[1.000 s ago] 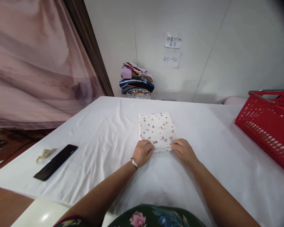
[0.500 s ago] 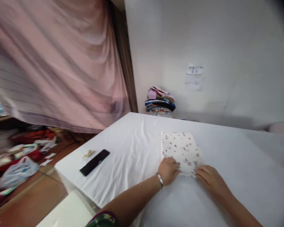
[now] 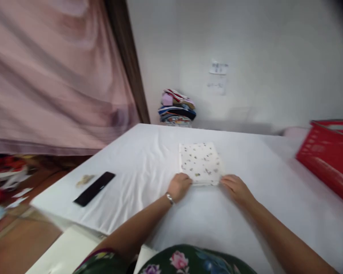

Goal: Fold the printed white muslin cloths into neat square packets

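Observation:
A folded white cloth (image 3: pixel 199 161) with a small dark print lies flat on the white-covered table (image 3: pixel 246 160). My left hand (image 3: pixel 180 186), with a silver bangle at the wrist, grips the near left corner of the cloth between thumb and fingers. At the near right corner, my right hand (image 3: pixel 234 187) pinches the cloth's edge. The fingertips of both hands are partly hidden by the hands themselves.
Left on the table lie a long black flat object (image 3: pixel 95 189) and a small beige item (image 3: pixel 85 180). A stack of folded clothes (image 3: pixel 177 108) stands by the wall. A red bag (image 3: pixel 330 156) is at the right, a pink curtain (image 3: pixel 54 76) at the left.
My view has swung right and the red bag has come into sight. My left hand has shifted from on top of the cloth to its near left corner. My right hand stays at the right corner.

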Tool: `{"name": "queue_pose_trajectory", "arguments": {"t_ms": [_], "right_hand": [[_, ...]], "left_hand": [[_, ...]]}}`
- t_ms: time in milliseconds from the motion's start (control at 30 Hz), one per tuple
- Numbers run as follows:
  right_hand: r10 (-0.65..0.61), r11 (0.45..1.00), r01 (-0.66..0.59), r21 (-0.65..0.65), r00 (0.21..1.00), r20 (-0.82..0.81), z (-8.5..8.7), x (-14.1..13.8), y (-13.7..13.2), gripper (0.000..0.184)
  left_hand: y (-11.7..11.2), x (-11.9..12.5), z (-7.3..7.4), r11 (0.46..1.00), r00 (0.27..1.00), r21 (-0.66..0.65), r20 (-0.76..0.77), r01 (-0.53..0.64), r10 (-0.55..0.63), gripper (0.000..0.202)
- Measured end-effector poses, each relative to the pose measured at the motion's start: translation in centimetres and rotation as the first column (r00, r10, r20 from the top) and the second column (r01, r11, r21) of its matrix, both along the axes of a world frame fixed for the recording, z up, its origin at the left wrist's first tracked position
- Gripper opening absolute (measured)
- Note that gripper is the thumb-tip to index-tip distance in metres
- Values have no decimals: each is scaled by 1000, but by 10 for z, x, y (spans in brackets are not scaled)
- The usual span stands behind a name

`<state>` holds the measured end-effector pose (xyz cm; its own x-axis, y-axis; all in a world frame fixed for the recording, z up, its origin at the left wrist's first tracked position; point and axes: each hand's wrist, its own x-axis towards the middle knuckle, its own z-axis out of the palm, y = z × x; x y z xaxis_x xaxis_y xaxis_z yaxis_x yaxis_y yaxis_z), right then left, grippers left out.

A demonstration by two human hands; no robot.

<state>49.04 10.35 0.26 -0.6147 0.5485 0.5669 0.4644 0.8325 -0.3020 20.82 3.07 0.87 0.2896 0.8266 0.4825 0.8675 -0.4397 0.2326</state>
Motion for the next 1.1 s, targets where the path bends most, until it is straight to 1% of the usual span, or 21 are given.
{"name": "queue_pose_trajectory", "arguments": {"t_ms": [67,100,133,167,200,233,267,300,333,367,400,467,533,600,667,800,900,967,1100], "right_hand": [[-150,981,133,-144,981,-120,2,9,0,22],[-247,950,204,-235,953,-173,3,14,1,21],[-344,901,260,-347,916,-207,5,18,1,20],[-437,829,296,-475,873,-219,7,21,2,19],[-513,734,301,-609,833,-206,10,23,2,19],[-567,626,282,-727,805,-175,13,24,3,19],[-597,522,253,-815,790,-138,16,24,5,20],[-608,438,224,-870,787,-104,19,23,6,22],[-604,380,204,-902,793,-76,22,21,8,24],[-593,346,195,-918,803,-53,25,19,10,27],[-580,325,195,-925,814,-32,27,16,13,30],[-559,286,204,-936,829,10,29,12,19,32],[-538,247,215,-945,841,51,31,8,24,31],[-520,221,223,-950,851,79,35,5,28,28],[-509,210,222,-952,856,87,39,2,31,26],[-509,201,197,-960,858,69,49,-2,31,25],[-506,170,186,-968,859,76,53,-4,29,25],[-504,153,184,-971,859,84,54,-3,30,24],[-490,123,209,-970,863,124,55,-3,32,24]], "left_hand": [[-3,-13,3,1000,996,-18,91,17,-16,18],[-4,-19,4,999,986,-43,166,-1,8,19],[-5,-24,5,995,964,-82,257,-50,70,20],[-5,-28,7,982,931,-156,332,-106,153,22],[-5,-30,8,954,880,-251,399,-166,258,24],[-5,-31,10,908,816,-365,446,-208,367,28],[-5,-30,13,848,751,-483,471,-219,462,31],[-4,-28,15,786,693,-585,482,-200,536,34],[-3,-25,18,730,648,-663,486,-163,586,36],[-2,-22,20,689,619,-714,486,-127,617,38],[-1,-18,22,662,603,-742,481,-105,636,39],[3,-12,24,630,599,-767,451,-120,662,40],[7,-10,24,604,623,-779,390,-170,678,40],[11,-10,21,588,661,-782,333,-204,673,37],[13,-12,18,584,687,-783,303,-216,660,36],[14,-15,16,589,694,-786,318,-188,646,37],[14,-15,17,598,694,-785,339,-163,635,38],[14,-15,17,593,693,-790,341,-156,636,38],[15,-17,14,592,696,-790,337,-156,634,36]]}}
